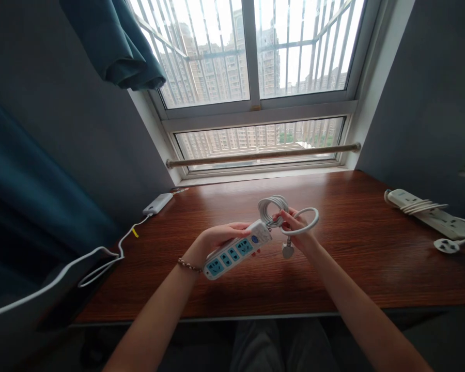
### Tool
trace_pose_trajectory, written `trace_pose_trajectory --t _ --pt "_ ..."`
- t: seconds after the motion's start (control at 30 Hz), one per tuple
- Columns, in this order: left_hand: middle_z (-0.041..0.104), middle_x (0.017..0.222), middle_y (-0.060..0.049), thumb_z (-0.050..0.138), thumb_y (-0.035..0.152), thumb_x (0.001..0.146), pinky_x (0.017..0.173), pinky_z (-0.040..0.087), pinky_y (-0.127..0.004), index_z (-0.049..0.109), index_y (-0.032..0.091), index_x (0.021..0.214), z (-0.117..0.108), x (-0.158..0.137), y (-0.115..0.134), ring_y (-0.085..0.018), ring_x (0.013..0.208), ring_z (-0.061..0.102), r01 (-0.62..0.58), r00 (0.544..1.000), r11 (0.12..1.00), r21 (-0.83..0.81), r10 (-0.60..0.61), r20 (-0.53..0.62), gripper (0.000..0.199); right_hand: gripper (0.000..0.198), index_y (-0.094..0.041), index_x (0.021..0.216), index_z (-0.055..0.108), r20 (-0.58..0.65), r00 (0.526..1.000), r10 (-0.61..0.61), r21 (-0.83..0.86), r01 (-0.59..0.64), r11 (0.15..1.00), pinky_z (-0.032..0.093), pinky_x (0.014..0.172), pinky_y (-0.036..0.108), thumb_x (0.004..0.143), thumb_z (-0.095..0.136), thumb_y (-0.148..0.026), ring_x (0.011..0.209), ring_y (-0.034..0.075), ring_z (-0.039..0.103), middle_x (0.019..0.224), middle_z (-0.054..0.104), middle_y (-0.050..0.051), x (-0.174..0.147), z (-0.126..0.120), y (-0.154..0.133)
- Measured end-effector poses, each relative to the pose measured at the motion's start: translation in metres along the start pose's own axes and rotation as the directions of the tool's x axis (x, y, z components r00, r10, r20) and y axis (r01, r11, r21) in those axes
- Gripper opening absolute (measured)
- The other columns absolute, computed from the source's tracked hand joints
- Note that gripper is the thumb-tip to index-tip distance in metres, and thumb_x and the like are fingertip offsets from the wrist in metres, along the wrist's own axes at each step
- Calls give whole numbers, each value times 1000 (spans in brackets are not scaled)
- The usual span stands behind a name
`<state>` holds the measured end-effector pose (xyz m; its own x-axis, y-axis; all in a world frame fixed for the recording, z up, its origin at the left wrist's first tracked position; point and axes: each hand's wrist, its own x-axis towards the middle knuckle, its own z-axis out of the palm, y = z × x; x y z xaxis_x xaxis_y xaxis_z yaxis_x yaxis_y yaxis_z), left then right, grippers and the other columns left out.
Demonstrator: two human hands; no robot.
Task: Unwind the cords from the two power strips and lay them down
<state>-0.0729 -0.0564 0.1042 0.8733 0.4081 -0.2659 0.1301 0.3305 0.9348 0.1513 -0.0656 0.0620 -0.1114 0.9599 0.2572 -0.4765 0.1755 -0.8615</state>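
Fingers of the left hand (pixel 220 238) grip a power strip (pixel 237 250) above the desk (pixel 352 258); the right hand (pixel 294 225) pinches its coiled cord (pixel 273 206).

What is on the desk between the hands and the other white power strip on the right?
Nothing: in the head view, only bare wooden desk lies between the right hand and the second power strip.

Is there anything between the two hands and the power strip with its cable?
Nothing visible. The left hand already holds the strip, and the right hand holds its coiled cable above the desk.
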Motion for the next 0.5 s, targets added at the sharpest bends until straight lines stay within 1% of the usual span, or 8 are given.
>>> trace_pose_trajectory --t 0.1,0.17,0.2,0.27,0.33,0.37,0.43,0.5 --pt "59 104 -19 59 42 76 85 39 -44 43 11 122 -9 -1 1 -31 97 56 17 994 999 32 -20 104 58 24 -14 72 59 38 999 16 65 -18 998 15 33 16 74 61 -37 37 1 31 67 61 3 -4 11 0" --pt "60 101 -19 56 56 71 83 39 -47 44 10 120 -10 3 3 -33 94 57 5 989 999 42 -11 144 69 25 -14 70 58 74 996 43 135 -53 989 12 32 16 75 60 -38 34 1 29 68 62 4 -2 21 -4" --pt "61 97 -19 53 64 69 81 40 -47 46 9 118 -10 7 6 -33 90 58 -9 991 999 45 3 136 74 26 -13 70 58 105 993 58 172 -76 982 10 31 15 75 60 -39 33 0 28 69 62 4 2 27 -8" --pt "63 90 -19 43 74 66 74 43 -46 53 6 109 -8 15 14 -31 81 59 -52 996 998 46 49 68 81 28 -12 71 59 193 978 83 238 -129 963 9 29 14 74 60 -40 32 -1 25 65 61 4 13 40 -19" --pt "63 83 -17 33 78 67 71 44 -42 58 5 99 -5 24 27 -28 74 59 -117 993 993 34 117 -8 84 29 -11 71 59 267 959 97 300 -178 937 9 28 13 73 61 -40 31 -1 23 56 58 2 29 52 -35" --pt "63 81 -16 27 79 67 70 44 -41 60 5 95 -3 28 35 -26 72 59 -151 988 988 16 151 -30 86 29 -11 70 59 282 953 107 330 -201 923 9 27 12 72 62 -40 30 -1 23 53 56 1 38 57 -44" --pt "63 79 -16 19 80 68 69 44 -39 61 5 95 0 33 54 -25 71 58 -211 977 977 -25 210 -44 90 29 -10 69 58 255 958 132 383 -226 896 10 25 11 71 64 -38 30 -2 21 53 56 1 55 64 -62" --pt "63 80 -17 18 79 69 67 44 -37 58 5 104 4 37 73 -25 70 58 -253 967 966 -49 251 -51 91 28 -11 67 55 199 967 160 422 -232 876 11 25 9 70 65 -37 31 -2 21 57 58 2 67 66 -77"
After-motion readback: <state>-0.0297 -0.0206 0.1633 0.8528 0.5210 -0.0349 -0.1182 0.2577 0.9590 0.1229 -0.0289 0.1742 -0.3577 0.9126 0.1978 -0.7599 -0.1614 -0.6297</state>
